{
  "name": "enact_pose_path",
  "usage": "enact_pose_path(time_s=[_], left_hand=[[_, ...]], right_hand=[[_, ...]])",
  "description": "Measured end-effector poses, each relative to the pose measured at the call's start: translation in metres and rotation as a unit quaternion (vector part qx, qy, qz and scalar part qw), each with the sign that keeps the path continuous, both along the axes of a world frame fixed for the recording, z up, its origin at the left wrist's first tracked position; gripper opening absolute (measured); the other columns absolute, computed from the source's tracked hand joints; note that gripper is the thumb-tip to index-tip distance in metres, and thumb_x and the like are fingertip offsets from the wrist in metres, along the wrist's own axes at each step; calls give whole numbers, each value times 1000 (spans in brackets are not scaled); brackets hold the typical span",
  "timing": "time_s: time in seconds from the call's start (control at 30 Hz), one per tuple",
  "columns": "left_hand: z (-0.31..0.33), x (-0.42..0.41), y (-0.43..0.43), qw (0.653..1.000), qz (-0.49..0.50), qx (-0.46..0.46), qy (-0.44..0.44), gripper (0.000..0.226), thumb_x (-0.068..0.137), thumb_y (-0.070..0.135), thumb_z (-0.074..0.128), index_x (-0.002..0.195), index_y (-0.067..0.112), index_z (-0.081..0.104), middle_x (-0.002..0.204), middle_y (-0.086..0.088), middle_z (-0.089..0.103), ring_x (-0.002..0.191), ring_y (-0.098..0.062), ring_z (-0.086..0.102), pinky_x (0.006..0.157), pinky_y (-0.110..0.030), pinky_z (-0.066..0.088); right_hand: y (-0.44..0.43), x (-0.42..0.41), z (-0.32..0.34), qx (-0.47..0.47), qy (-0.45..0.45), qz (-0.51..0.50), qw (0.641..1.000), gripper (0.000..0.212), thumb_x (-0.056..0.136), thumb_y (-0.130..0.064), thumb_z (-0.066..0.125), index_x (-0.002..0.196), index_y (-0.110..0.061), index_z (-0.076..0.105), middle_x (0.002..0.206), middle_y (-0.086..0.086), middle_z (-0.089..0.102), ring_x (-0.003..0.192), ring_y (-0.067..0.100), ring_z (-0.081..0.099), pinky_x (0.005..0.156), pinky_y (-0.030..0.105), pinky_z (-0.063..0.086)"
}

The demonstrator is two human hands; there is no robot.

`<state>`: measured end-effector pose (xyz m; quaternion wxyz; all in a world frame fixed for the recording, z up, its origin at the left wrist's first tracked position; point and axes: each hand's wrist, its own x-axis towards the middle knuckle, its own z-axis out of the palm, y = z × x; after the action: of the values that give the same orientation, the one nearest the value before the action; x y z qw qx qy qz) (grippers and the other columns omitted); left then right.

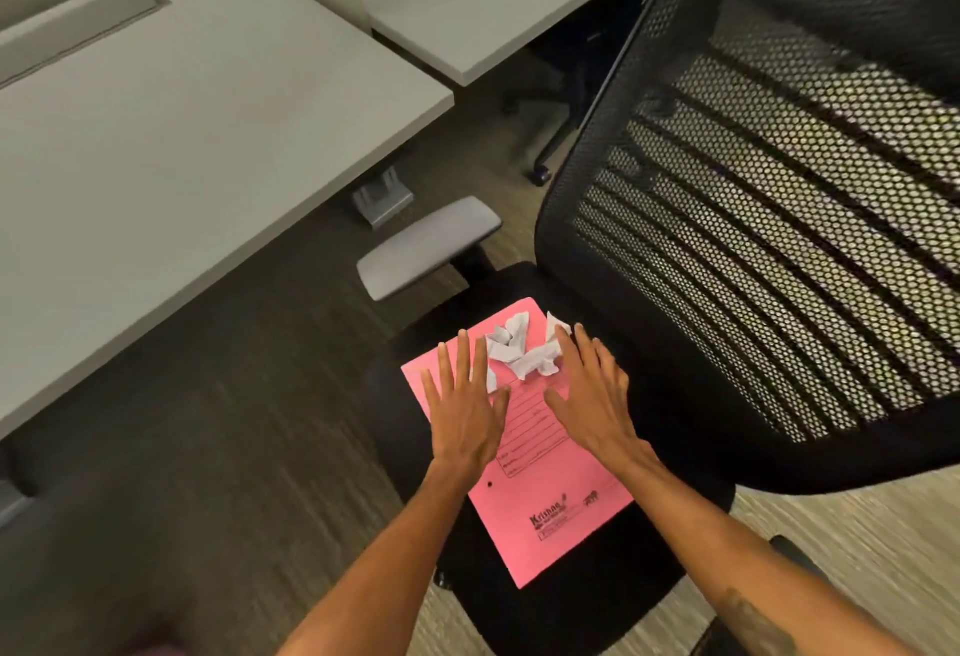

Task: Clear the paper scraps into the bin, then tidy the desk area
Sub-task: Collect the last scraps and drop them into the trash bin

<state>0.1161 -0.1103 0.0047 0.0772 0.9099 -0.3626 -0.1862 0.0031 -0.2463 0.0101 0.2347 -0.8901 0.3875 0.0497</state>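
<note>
Paper scraps (522,351), crumpled and white, lie in a small heap at the far end of a pink folder (540,489) that rests flat on the black seat of a mesh-backed office chair (779,187). Both hands are spread flat with fingers extended, grasping nothing: the left hand (465,403) beside the heap, the right hand (592,390) touching its other side. A grey desk (171,135) stands to the left.

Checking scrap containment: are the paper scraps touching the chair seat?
Apart. Head view shows the paper scraps lying wholly on the pink folder, which separates them from the chair seat.
</note>
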Motion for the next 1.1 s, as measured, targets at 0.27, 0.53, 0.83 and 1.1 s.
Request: enact_pose_path(time_s=[0.27, 0.53, 0.83, 1.1], left_hand=[[-16, -6, -14, 1000, -20, 12, 10, 72, 104, 51, 31, 159, 26, -9, 168, -1, -14, 155, -29, -11, 125, -54, 3], [-30, -2, -45, 1000, -26, -7, -1, 64, 97, 41, 54, 154, 25, 28, 167, -1, 15, 148, -27, 22, 115, -47, 27], [-53, 2, -31, 999, 40, -28, 10, 67, 93, 39, 61, 150, 24, 30, 166, -1, 15, 146, -28, 24, 114, -49, 29], [-65, 13, -21, 997, 39, -67, 13, 64, 97, 46, 50, 153, 24, 26, 165, -1, 17, 135, -23, 39, 103, -41, 37]], right_hand=[[-11, -7, -17, 23, 19, -12, 999, 92, 90, -32, 70, 159, -30, 9, 167, 5, 14, 150, 29, 20, 117, 52, 28], [-24, 9, -34, 36, 8, 10, 999, 89, 89, -26, 72, 159, -26, 17, 164, 0, 17, 140, 25, 33, 110, 43, 40], [-28, 35, -51, 54, -5, 9, 998, 79, 91, -36, 68, 155, -28, 23, 152, -2, 38, 122, 25, 42, 96, 40, 46], [-5, 26, -65, 56, 13, 21, 998, 59, 97, -22, 57, 151, -26, 34, 137, 5, 48, 112, 22, 45, 90, 34, 49]])
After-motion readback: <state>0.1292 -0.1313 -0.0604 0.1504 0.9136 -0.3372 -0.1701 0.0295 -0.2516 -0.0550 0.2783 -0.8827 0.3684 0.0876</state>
